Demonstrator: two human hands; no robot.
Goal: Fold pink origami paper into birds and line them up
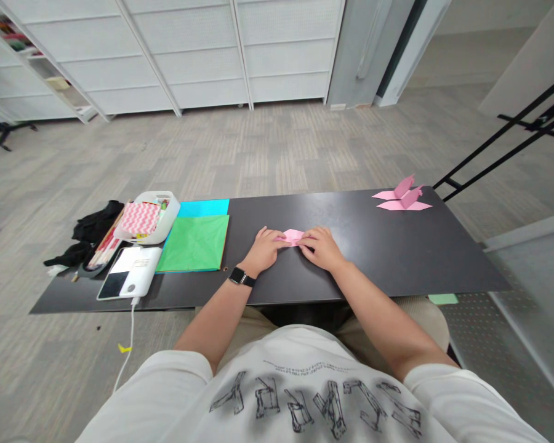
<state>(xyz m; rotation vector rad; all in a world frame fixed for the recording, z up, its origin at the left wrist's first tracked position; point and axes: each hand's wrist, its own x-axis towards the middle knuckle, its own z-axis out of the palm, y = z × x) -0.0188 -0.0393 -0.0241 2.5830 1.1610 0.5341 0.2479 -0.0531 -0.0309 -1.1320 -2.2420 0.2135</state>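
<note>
A small piece of pink folded paper (293, 235) lies near the middle of the dark table (351, 221). My left hand (264, 247) has its fingers on the paper's left end, with a watch on that wrist. On the opposite end, the fingers of my right hand (322, 246) press and pinch the paper, partly covering it. Both hands rest low, close to the tabletop. Two pink origami birds, a front one (409, 200) and a rear one (394, 189), stand together at the far right of the table.
Left of my hands lies a stack of green paper (196, 243) over blue sheets (205, 207). Beyond it are a white basket (168, 221) with packets, a pencil case (105, 249), black cloth (96, 221), and a phone (115, 280) beside a white power bank (143, 271) with a cable.
</note>
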